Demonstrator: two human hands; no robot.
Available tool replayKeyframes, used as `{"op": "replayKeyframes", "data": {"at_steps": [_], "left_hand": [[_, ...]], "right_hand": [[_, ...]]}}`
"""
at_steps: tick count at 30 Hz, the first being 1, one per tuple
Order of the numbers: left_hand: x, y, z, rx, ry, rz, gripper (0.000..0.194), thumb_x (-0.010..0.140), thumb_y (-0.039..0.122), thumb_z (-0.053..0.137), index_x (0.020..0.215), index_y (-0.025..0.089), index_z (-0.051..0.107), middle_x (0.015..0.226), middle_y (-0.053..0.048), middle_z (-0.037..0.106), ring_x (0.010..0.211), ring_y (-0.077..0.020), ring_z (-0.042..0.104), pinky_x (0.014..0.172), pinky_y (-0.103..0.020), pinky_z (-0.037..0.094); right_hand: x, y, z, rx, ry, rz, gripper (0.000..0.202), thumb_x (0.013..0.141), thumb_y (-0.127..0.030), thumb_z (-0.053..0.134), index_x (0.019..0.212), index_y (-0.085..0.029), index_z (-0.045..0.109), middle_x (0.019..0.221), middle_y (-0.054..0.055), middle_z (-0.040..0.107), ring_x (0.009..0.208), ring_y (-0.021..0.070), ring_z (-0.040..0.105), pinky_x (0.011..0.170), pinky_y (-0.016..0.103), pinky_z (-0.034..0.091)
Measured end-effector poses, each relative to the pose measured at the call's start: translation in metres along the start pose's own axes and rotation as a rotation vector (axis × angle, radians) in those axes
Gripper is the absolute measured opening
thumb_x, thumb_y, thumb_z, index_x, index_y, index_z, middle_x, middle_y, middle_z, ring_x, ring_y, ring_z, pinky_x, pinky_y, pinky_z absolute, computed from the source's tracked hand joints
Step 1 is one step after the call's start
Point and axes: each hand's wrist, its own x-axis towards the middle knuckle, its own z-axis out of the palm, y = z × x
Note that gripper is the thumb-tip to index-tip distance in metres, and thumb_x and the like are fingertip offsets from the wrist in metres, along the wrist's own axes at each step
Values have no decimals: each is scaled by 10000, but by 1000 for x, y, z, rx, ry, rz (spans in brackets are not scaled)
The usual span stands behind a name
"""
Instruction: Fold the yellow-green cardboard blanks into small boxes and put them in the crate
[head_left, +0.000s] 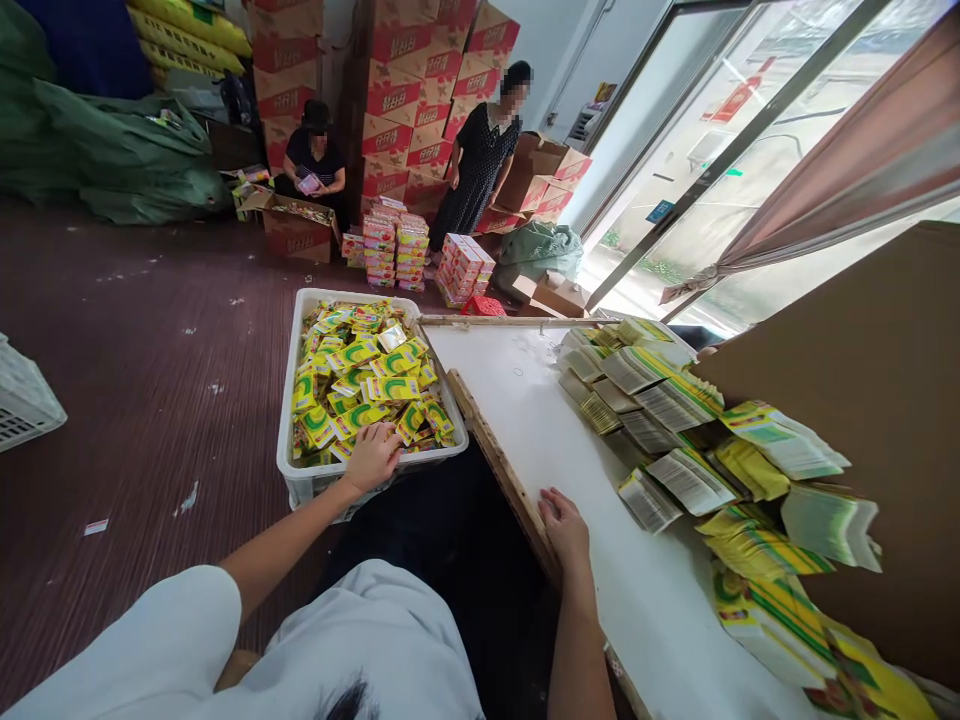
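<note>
yellow packets (393,388) lie in the basket beneath the left hand (373,457).

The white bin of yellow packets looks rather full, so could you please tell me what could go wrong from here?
The packets are heaped near the rim of the bin, so the left hand, resting on them, might push some over. On the table, the tilted stacks of printed card overlap loosely and could slide if bumped.

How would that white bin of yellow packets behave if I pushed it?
The white bin is probably fairly heavy, since yellow packets fill it almost to the rim. Its broad, boxy shape suggests sliding rather than tipping. A jolt might spill some, as they lie loose.
</note>
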Motion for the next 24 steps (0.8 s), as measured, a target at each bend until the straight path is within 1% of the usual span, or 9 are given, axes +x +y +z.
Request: {"op": "replayKeyframes", "data": {"at_steps": [3,5,7,9,11,13,16,24], "left_hand": [[0,1,0,-14,9,-17,168,932,281,582,1056,230,682,1249,-103,621,1171,-298,544,988,-470,411],[0,1,0,-23,16,-29,160,932,281,582,1044,232,685,1245,-102,623,1167,-299,547,986,-472,415],[0,1,-1,-31,21,-39,152,933,281,581,1030,235,689,1240,-100,625,1160,-299,550,986,-472,418],[0,2,-1,-37,26,-45,148,936,284,578,1018,236,692,1235,-100,627,1154,-298,552,986,-471,420],[1,2,-1,-41,30,-47,149,939,285,574,1014,234,693,1230,-101,627,1149,-298,553,985,-470,421],[1,2,-1,-43,35,-47,152,942,281,570,1010,228,694,1225,-105,626,1145,-300,553,976,-470,425],[1,2,-2,-46,39,-45,152,945,275,564,995,217,695,1217,-113,623,1139,-304,553,962,-471,430],[2,3,-3,-52,38,-58,136,941,280,575,976,228,695,1212,-106,625,1142,-299,557,965,-463,432]], "right_hand": [[-11,-6,0,-72,58,9,425,841,-382,462,1002,-134,767,1225,169,703,1110,286,655,1015,418,474],[-23,-12,1,-129,108,27,456,885,-417,418,986,-137,764,1168,180,718,1043,297,663,944,426,487],[-38,-20,5,-184,157,40,493,928,-452,372,1002,-154,758,1141,170,723,966,291,665,845,409,489],[-53,-29,11,-236,208,46,517,968,-467,322,1026,-180,748,1125,150,727,892,273,658,748,380,464],[-65,-39,18,-287,256,40,533,998,-465,285,1042,-185,736,1100,141,729,842,258,646,700,360,430],[-73,-48,23,-335,297,24,537,1013,-463,281,1054,-163,725,1064,149,729,828,256,638,704,357,413],[-78,-57,27,-394,340,1,530,1025,-450,294,1067,-132,716,1038,158,731,835,265,634,731,365,400],[-78,-59,26,-459,378,-31,504,1034,-415,301,1049,-129,715,1020,155,740,824,267,640,729,371,383]]}}
